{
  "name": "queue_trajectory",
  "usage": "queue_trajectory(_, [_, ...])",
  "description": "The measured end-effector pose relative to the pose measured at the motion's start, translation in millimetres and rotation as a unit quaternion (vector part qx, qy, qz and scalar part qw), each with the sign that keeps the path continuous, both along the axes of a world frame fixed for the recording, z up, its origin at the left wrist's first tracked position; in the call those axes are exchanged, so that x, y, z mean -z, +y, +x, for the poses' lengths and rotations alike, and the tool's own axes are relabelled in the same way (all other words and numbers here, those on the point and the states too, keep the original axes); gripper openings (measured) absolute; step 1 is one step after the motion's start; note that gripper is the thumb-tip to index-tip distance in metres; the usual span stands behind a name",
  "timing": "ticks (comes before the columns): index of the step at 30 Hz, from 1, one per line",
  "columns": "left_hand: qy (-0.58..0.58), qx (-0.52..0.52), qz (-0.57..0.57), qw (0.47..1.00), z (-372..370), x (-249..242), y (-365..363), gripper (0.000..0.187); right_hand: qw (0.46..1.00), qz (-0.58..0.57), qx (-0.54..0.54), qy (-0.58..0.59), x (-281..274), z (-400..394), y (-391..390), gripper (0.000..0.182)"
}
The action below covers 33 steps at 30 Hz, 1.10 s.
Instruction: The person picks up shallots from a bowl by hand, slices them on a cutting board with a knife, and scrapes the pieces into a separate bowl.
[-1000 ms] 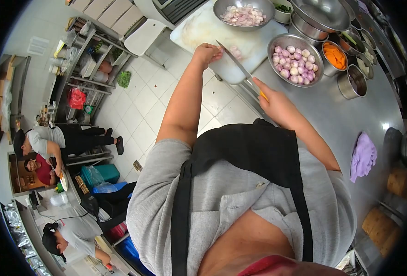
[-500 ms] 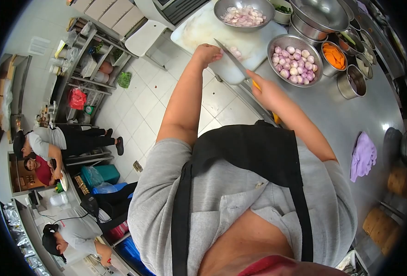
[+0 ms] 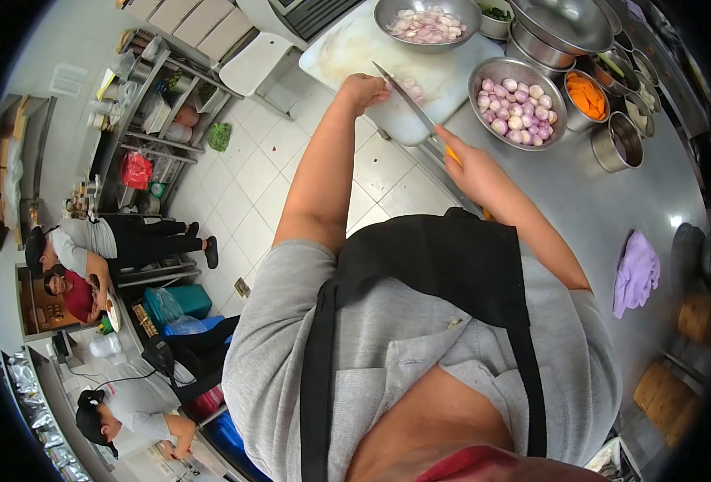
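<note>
My right hand [image 3: 468,167] is wrapped round the yellow handle of a kitchen knife [image 3: 408,100], its blade slanting across a white cutting board [image 3: 335,60]. At the board's near edge, my left hand [image 3: 362,94] has its fingers curled and pressed together on what looks like a shallot, mostly hidden by the fingers. The blade lies just right of those fingertips. Beside the blade is a small heap of sliced shallots [image 3: 412,90]. A metal bowl of sliced shallots [image 3: 426,27] sits on the board's far side. Peeled whole shallots [image 3: 518,112] fill another metal bowl [image 3: 478,83] to the right.
Carrot pieces [image 3: 586,98] fill a small bowl, near a metal pot [image 3: 615,145] and stacked bowls [image 3: 563,24]. A purple cloth [image 3: 637,273] lies on the steel counter [image 3: 564,205]. Two co-workers [image 3: 82,245] [image 3: 134,402] and another person [image 3: 78,297] are at left.
The knife and my right hand have shifted very slightly. My left hand stays almost in place at the board's edge. At lower left, a co-worker's arms have moved a little.
</note>
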<state>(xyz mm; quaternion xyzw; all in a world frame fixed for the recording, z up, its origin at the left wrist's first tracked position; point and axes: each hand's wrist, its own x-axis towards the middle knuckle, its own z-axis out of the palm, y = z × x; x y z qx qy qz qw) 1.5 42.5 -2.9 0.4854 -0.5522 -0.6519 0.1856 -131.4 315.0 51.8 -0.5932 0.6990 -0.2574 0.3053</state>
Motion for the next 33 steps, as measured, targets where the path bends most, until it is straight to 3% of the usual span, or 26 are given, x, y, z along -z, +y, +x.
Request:
queue_trajectory(13, [0.001, 0.004, -0.021, 1.000, -2, -3, 3, 0.031, 1.000, -0.015, -0.005, 0.025, 6, 1, -7, 0.053])
queue_trajectory(20, [-0.029, -0.010, -0.023, 0.999, -2, 1, 1, 0.026, 0.999, -0.032, 0.002, 0.025, 21, 5, -43, 0.053])
queue_trajectory(22, [0.007, -0.017, -0.011, 1.000, 0, 4, -1, 0.025, 0.998, -0.021, -0.002, 0.066, 18, 7, -47, 0.054])
queue_trajectory(33, [0.028, -0.022, -0.017, 0.999, 3, 1, 2, 0.024, 0.999, 0.023, 0.004, 0.040, -3, -4, 1, 0.053])
